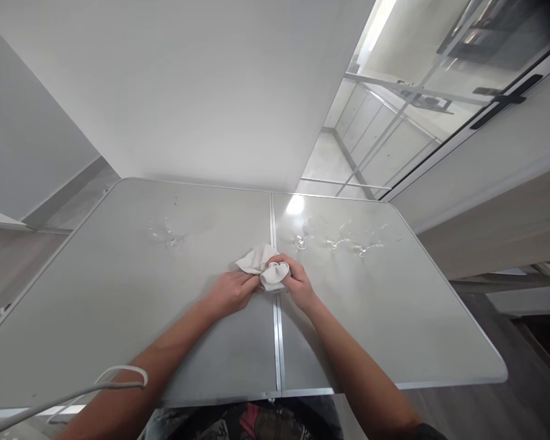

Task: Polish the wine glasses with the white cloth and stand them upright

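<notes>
Head view: left grip [235, 292], bare hand, fingers bent and closed on the near left side of a white cloth [275, 278]. Right grip [300, 286], bare hand, thumb and fingers closed on the right side of same. Cloth bunched and folded between both hands, over the middle of the table [211, 348], one loose corner spread toward far left; contents of folds, if any, impossible to tell. Beneath, a metal seam [278, 342] dividing the pale tabletop. Beyond right hand, on right half, three clear stemmed glasses [301, 239] in a row, near one another. Beyond left hand, well apart on left half, one clear stemmed glass [171, 239]. Lower left, white cable [119, 385] crossing before left forearm. Behind table, white panel [197, 91]; upper right, dark handle [504, 102] on a pale frame.
</notes>
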Tool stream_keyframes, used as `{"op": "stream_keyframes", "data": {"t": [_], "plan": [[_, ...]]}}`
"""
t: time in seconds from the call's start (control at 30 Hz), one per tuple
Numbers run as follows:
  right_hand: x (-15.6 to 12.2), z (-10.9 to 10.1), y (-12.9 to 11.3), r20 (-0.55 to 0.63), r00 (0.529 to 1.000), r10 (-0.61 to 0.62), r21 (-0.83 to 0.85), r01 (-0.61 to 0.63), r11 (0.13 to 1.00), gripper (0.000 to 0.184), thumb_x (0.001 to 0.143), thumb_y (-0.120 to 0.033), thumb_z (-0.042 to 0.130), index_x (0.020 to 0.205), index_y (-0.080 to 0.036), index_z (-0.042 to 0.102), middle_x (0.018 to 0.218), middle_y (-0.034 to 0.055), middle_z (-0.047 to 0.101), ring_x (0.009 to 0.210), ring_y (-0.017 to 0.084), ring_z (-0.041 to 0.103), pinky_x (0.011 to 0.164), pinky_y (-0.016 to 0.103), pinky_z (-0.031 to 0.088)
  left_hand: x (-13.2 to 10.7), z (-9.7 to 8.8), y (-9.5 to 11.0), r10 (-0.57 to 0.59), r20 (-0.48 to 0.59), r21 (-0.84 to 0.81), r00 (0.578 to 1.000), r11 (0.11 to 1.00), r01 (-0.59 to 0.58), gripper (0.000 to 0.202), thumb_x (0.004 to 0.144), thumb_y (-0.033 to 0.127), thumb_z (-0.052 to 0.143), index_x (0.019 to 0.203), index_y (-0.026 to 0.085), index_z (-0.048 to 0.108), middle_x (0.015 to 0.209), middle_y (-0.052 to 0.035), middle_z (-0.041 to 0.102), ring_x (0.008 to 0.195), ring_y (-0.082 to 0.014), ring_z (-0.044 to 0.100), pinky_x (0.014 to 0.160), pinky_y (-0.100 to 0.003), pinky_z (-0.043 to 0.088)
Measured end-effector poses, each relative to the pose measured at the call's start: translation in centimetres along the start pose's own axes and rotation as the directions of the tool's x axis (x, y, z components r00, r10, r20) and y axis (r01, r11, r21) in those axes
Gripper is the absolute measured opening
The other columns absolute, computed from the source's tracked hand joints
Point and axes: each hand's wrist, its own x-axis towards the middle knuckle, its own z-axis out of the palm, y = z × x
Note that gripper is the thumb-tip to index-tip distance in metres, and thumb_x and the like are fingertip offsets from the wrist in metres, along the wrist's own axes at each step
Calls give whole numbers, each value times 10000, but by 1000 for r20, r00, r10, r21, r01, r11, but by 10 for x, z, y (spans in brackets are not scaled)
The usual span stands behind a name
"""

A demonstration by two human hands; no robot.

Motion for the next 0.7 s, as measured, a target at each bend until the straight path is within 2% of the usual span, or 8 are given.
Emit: {"op": "stream_keyframes", "data": {"t": [0.1, 0.17, 0.3, 0.37, 0.47, 0.6, 0.7], "plan": [[0, -2, 0, -52, 989, 137, 230, -121, 966, 151, 848, -282, 645, 952, -182, 693, 895, 33, 640, 771, 164, 541, 690, 262, 408, 1, 2, -1, 7, -23, -56, 1000, 998, -9, 164, 939, 131, 540, 795, 208, 523, 669, 4, 633, 595, -151, 589, 575, -267, 388], [0, -3, 1, -45, 973, 225, 406, -188, 894, 141, 805, -264, 660, 917, -184, 689, 811, 19, 614, 692, 147, 515, 623, 250, 387, -1, 5, -1, -25, -39, -112, 999, 994, 20, 156, 932, 167, 574, 791, 213, 525, 663, 0, 621, 596, -150, 583, 583, -261, 398], [-1, -2, 6, 83, 945, 317, 628, -297, 720, 185, 763, -317, 659, 916, -212, 664, 736, 13, 587, 650, 167, 528, 602, 274, 427, -6, 13, 3, -211, -38, -263, 977, 945, 194, 119, 917, 213, 598, 828, 223, 519, 692, 3, 604, 620, -142, 574, 595, -244, 421], [0, 1, 8, 98, 946, 310, 662, -295, 689, 238, 766, -349, 650, 968, -225, 668, 816, 35, 630, 721, 194, 572, 666, 314, 481, -7, 17, 6, -345, 19, -378, 938, 866, 326, 133, 911, 246, 613, 866, 228, 489, 747, 9, 599, 639, -132, 564, 609, -239, 444], [1, 8, 7, 50, 956, 289, 674, -245, 696, 296, 796, -341, 624, 1063, -231, 688, 915, 53, 671, 806, 210, 609, 750, 346, 515, -4, 19, 11, -498, 119, -567, 859, 676, 470, 261, 881, 312, 674, 903, 232, 426, 832, 18, 564, 710, -127, 568, 689, -267, 524], [0, 18, 5, 40, 963, 265, 649, -227, 726, 321, 814, -344, 616, 1106, -239, 699, 975, 72, 699, 898, 248, 641, 783, 388, 531, 1, 21, 16, -595, 166, -742, 786, 450, 497, 401, 813, 364, 761, 960, 232, 412, 975, -11, 514, 879, -161, 577, 758, -341, 604], [-2, 23, 14, 23, 969, 247, 626, -206, 752, 316, 766, -344, 686, 1064, -241, 712, 992, 77, 711, 956, 266, 648, 823, 405, 534, 2, 24, 17, -651, 208, -793, 730, 325, 515, 512, 769, 391, 807, 1092, 233, 442, 1115, -59, 510, 1036, -216, 573, 729, -324, 609]]}}
